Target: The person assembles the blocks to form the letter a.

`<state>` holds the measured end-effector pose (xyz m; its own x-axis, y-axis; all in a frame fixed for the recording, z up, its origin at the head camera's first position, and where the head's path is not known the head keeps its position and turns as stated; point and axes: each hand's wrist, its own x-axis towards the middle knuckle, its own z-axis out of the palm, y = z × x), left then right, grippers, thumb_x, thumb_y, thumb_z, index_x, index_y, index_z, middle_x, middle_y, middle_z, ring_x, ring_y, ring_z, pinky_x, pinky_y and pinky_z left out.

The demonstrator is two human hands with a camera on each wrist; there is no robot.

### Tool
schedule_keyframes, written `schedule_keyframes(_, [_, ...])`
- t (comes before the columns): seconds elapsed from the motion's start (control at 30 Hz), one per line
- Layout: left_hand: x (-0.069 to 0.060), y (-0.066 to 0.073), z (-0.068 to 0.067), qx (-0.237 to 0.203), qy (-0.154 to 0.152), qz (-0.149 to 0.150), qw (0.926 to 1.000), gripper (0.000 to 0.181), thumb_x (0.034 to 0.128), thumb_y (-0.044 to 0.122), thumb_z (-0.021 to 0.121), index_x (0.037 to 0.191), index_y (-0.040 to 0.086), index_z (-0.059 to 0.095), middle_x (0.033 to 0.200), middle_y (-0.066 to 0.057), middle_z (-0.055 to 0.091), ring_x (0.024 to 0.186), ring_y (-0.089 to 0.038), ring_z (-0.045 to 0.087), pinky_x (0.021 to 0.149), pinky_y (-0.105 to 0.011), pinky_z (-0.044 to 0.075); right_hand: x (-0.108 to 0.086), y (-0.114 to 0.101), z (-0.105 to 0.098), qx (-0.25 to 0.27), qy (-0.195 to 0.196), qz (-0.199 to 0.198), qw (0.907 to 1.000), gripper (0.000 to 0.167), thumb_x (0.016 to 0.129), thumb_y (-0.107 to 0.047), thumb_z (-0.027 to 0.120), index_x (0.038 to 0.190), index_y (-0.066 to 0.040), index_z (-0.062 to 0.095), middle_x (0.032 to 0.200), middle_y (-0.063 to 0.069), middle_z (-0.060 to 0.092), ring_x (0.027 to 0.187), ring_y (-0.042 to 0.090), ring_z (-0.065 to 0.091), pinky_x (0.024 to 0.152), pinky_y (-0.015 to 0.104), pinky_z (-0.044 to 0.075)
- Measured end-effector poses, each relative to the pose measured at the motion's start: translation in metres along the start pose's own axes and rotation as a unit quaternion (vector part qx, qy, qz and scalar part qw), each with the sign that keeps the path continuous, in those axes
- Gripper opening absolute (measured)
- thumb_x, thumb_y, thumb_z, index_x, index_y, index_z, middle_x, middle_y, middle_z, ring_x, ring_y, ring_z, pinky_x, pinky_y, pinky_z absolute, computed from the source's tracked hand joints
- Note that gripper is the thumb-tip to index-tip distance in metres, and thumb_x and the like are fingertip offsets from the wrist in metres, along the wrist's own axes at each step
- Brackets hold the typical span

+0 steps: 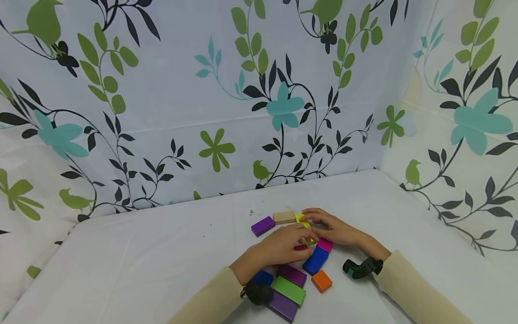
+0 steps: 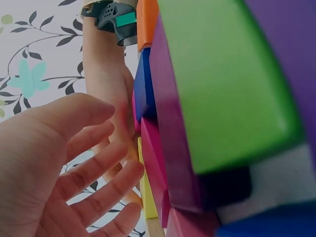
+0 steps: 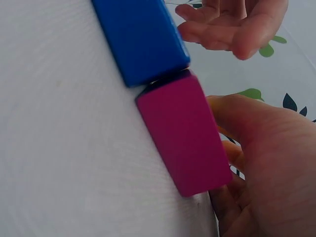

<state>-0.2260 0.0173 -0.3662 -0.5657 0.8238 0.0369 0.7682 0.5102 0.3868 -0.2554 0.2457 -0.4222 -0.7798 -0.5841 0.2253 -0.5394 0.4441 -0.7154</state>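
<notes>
My left hand (image 1: pixel 285 245) hovers over the group of blocks, its fingers loosely bent. In the left wrist view nothing sits between its thumb and fingers, close by a red-pink block (image 2: pixel 155 168). My right hand (image 1: pixel 333 227) lies at the far right of the group, fingertips touching a yellow block (image 1: pixel 300 218). Its grip is partly hidden. Beside the right thumb is a magenta block (image 3: pixel 185 136), end to end with a blue block (image 1: pixel 315 261). A natural wood block (image 1: pixel 284 218) and a purple block (image 1: pixel 263 226) continue the curved row to the left.
Nearer me lie a dark purple block (image 1: pixel 292 275), a green block (image 1: pixel 289 290), a violet block (image 1: pixel 282 306) and another blue block (image 1: pixel 263 278), partly covered by the left wrist camera. An orange block (image 1: pixel 321 281) sits right of them. Patterned cloth (image 1: pixel 170 112) hangs behind the white table (image 1: pixel 162 252).
</notes>
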Motion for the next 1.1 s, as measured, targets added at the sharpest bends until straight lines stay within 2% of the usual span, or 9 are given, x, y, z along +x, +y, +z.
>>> schedule_keyframes(0.17, [0.0051, 0.0034, 0.0023, 0.017, -0.022, 0.001, 0.9996, 0.035, 0.0951, 0.030, 0.062, 0.129, 0.020, 0.063, 0.128, 0.003, 0.059, 0.113, -0.009, 0.055, 0.097, -0.028, 0.045, -0.0005, -0.0012, 0.0003, -0.002, 0.002, 0.000, 1.0000, 0.035, 0.100, -0.018, 0.054, 0.132, -0.005, 0.056, 0.148, 0.021, 0.037, 0.135, 0.046, 0.034, 0.104, 0.065, 0.031])
schedule_keyframes(0.3, [0.0082, 0.0019, 0.0049, 0.032, -0.031, 0.014, 0.9989, 0.036, 0.0950, 0.029, 0.062, 0.129, 0.017, 0.064, 0.127, 0.003, 0.058, 0.112, -0.010, 0.053, 0.096, -0.025, 0.044, 0.0000, -0.0022, 0.0011, 0.006, 0.000, 0.006, 1.0000, 0.035, 0.099, -0.017, 0.055, 0.132, -0.006, 0.056, 0.148, 0.020, 0.037, 0.137, 0.045, 0.033, 0.105, 0.065, 0.029])
schedule_keyframes(0.43, [0.0092, 0.0020, 0.0063, 0.037, -0.039, 0.009, 0.9985, 0.036, 0.0946, 0.028, 0.063, 0.128, 0.016, 0.064, 0.128, 0.003, 0.057, 0.115, -0.012, 0.051, 0.098, -0.025, 0.043, 0.0003, -0.0028, 0.0014, 0.011, -0.001, 0.008, 0.9999, 0.036, 0.099, -0.018, 0.056, 0.133, -0.005, 0.056, 0.148, 0.021, 0.037, 0.135, 0.045, 0.035, 0.104, 0.065, 0.031])
schedule_keyframes(0.53, [0.0087, 0.0038, 0.0058, 0.040, -0.040, 0.002, 0.9984, 0.036, 0.0946, 0.028, 0.063, 0.129, 0.017, 0.064, 0.130, 0.002, 0.056, 0.118, -0.014, 0.050, 0.100, -0.028, 0.042, 0.0005, -0.0034, 0.0013, 0.012, -0.001, 0.011, 0.9999, 0.036, 0.099, -0.018, 0.056, 0.133, -0.006, 0.055, 0.149, 0.021, 0.036, 0.135, 0.045, 0.035, 0.105, 0.063, 0.032])
schedule_keyframes(0.73, [0.0058, 0.0078, 0.0051, 0.056, -0.038, -0.008, 0.9977, 0.034, 0.0951, 0.030, 0.062, 0.128, 0.020, 0.065, 0.126, 0.001, 0.056, 0.112, -0.013, 0.048, 0.099, -0.029, 0.041, 0.0003, -0.0046, 0.0009, 0.008, 0.002, 0.017, 0.9998, 0.036, 0.099, -0.019, 0.056, 0.133, -0.007, 0.056, 0.149, 0.020, 0.036, 0.135, 0.045, 0.035, 0.104, 0.064, 0.031])
schedule_keyframes(0.87, [0.0036, 0.0091, 0.0060, 0.065, -0.038, -0.014, 0.9970, 0.034, 0.0955, 0.031, 0.062, 0.128, 0.023, 0.065, 0.128, 0.000, 0.055, 0.114, -0.014, 0.046, 0.101, -0.031, 0.040, 0.0001, -0.0056, 0.0011, 0.002, 0.004, 0.019, 0.9998, 0.036, 0.098, -0.020, 0.057, 0.132, -0.008, 0.057, 0.148, 0.020, 0.037, 0.136, 0.046, 0.033, 0.104, 0.066, 0.030])
schedule_keyframes(1.1, [-0.0006, 0.0086, 0.0066, 0.072, -0.036, 0.002, 0.9967, 0.030, 0.0956, 0.031, 0.061, 0.124, 0.024, 0.067, 0.126, 0.002, 0.055, 0.112, -0.014, 0.045, 0.098, -0.029, 0.040, -0.0001, -0.0060, 0.0002, -0.014, 0.005, 0.005, 0.9999, 0.036, 0.098, -0.018, 0.058, 0.131, -0.006, 0.057, 0.147, 0.022, 0.038, 0.134, 0.047, 0.035, 0.103, 0.064, 0.033])
